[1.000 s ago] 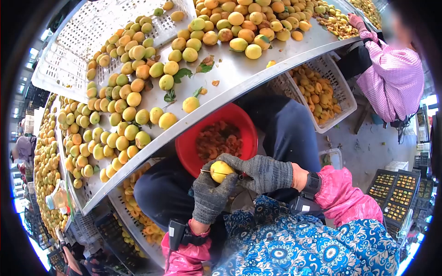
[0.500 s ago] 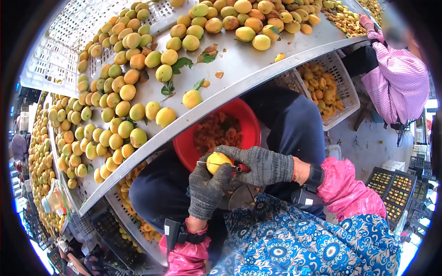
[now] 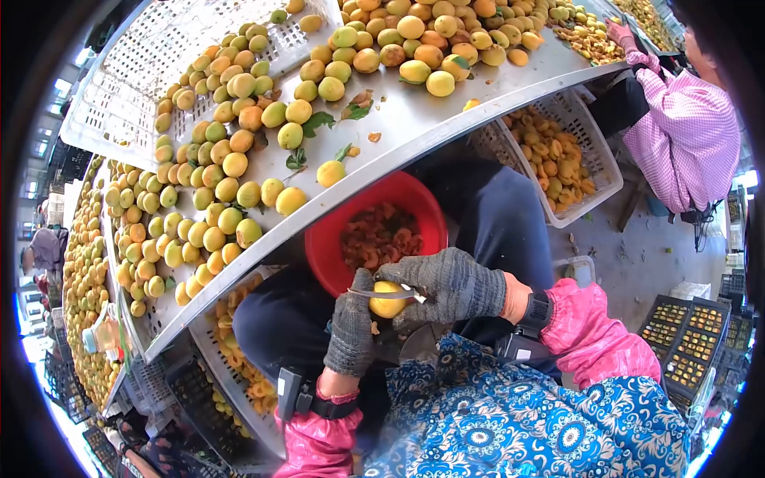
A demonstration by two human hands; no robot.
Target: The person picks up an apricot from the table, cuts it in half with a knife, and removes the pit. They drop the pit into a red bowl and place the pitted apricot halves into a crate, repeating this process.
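A yellow apricot (image 3: 388, 302) sits between my two gloved hands, above a red basin (image 3: 323, 251) of orange fruit pieces. My left hand (image 3: 351, 331), in a grey knit glove, is closed at the apricot's left side. My right hand (image 3: 458, 288), gloved alike, is closed around a small knife (image 3: 373, 294). The knife's thin blade lies across the top of the apricot, its tip by my left fingers. Its handle is mostly hidden in my right glove.
A metal table (image 3: 430, 119) with many apricots (image 3: 235, 165) stands ahead, its raised edge beyond my knees. A white crate (image 3: 610, 179) of split fruit is under it at right. A person in a pink checked top (image 3: 685, 135) works at far right. Black trays (image 3: 685, 342) stand lower right.
My left hand has turned more upright, its fingers now at the apricot's left side. The apricot has shifted slightly right and down, and the blade now crosses its top. The camera view has moved slightly.
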